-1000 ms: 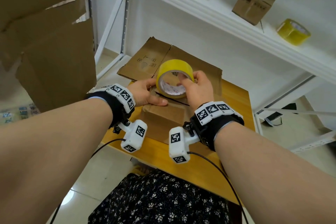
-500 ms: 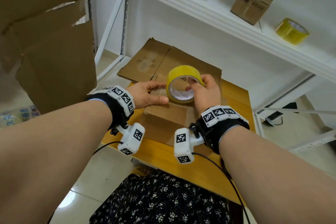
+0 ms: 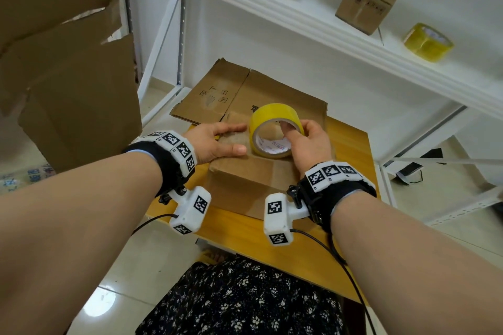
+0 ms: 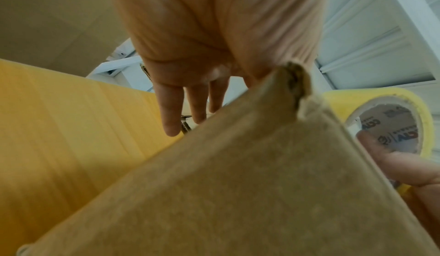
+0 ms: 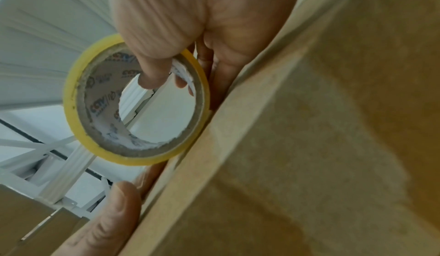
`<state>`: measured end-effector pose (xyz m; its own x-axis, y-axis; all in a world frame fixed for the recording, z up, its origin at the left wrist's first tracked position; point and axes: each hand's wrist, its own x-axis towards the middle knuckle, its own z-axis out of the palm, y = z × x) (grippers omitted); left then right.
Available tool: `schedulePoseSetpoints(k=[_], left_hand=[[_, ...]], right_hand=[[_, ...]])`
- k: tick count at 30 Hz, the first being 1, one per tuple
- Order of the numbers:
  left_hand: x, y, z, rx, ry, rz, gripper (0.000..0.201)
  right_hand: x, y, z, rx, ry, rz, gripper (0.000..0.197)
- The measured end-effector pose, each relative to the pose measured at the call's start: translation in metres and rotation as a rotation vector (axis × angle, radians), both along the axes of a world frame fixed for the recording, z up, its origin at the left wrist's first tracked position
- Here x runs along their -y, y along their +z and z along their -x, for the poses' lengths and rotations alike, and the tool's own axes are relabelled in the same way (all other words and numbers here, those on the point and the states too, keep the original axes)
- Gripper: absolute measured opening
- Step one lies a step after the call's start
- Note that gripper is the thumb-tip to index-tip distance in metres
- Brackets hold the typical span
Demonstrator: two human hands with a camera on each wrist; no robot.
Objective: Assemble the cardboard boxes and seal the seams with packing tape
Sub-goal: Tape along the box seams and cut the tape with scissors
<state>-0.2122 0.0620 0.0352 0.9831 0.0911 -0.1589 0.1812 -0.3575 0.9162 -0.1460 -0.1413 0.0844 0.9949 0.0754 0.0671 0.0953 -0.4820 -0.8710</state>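
Observation:
A small brown cardboard box (image 3: pixel 245 179) stands on the yellow wooden table (image 3: pixel 351 144), its top flaps folded down. My left hand (image 3: pixel 217 141) lies flat on the left part of the box top, fingers straight, thumb along the near edge. My right hand (image 3: pixel 304 141) holds a yellow tape roll (image 3: pixel 275 128) upright on the box top, thumb inside the core and fingers round the outside. The right wrist view shows the tape roll (image 5: pixel 135 100) with my thumb (image 5: pixel 152 68) hooked through it against the box (image 5: pixel 309 147). In the left wrist view the box corner (image 4: pixel 262 166) fills the frame, the tape roll (image 4: pixel 393 124) at right.
Flattened cardboard (image 3: pixel 231 92) lies on the table behind the box. A white shelf (image 3: pixel 326 24) above carries small sealed boxes (image 3: pixel 366 4) and a second yellow tape roll (image 3: pixel 427 42). Large cardboard sheets (image 3: pixel 68 76) stand at the left. The table's near edge is by my lap.
My right hand has carried the tape roll rightward along the box top, away from the left hand. The left hand has stayed flat on the box.

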Motion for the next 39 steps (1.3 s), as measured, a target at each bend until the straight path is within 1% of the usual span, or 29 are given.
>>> schedulePoseSetpoints(k=[2, 3, 5, 8, 13, 18, 26, 30, 34, 36, 38, 39], left_hand=[[-0.001, -0.003, 0.0, -0.006, -0.023, -0.007, 0.082], [-0.001, -0.004, 0.0, -0.006, -0.033, -0.013, 0.082], [0.0, -0.001, 0.002, 0.004, -0.036, -0.041, 0.075], [0.003, 0.004, 0.004, 0.029, -0.043, -0.161, 0.059], [0.003, -0.002, 0.004, 0.045, -0.041, -0.247, 0.051], [0.004, 0.001, 0.001, 0.009, -0.032, -0.291, 0.041], [0.003, -0.001, -0.002, 0.012, -0.023, -0.287, 0.037], [0.005, 0.002, -0.009, -0.02, 0.009, -0.292, 0.03], [0.014, 0.014, -0.025, -0.086, 0.09, -0.397, 0.028], [0.019, 0.015, -0.028, -0.035, 0.142, -0.39, 0.028], [0.023, 0.009, -0.027, 0.041, 0.124, -0.363, 0.033], [0.024, 0.004, -0.025, 0.054, 0.108, -0.34, 0.038]], right_hand=[[0.002, 0.0, 0.0, 0.004, 0.013, 0.035, 0.028], [0.003, 0.0, 0.001, 0.014, 0.022, 0.054, 0.028], [0.004, 0.001, 0.002, 0.034, 0.037, 0.083, 0.027], [0.005, 0.003, 0.003, 0.042, 0.041, 0.088, 0.027], [0.004, 0.004, 0.003, 0.039, 0.023, 0.112, 0.027], [0.005, 0.003, 0.004, 0.023, 0.026, 0.11, 0.026], [0.006, 0.0, 0.005, 0.037, 0.045, 0.085, 0.025], [0.006, -0.001, 0.004, 0.051, 0.072, 0.091, 0.026], [0.007, 0.001, 0.004, 0.053, 0.066, 0.104, 0.028], [0.008, 0.002, 0.003, 0.059, 0.068, 0.1, 0.029], [0.008, 0.002, 0.003, 0.062, 0.067, 0.099, 0.029], [0.009, 0.002, 0.003, 0.06, 0.07, 0.103, 0.028]])
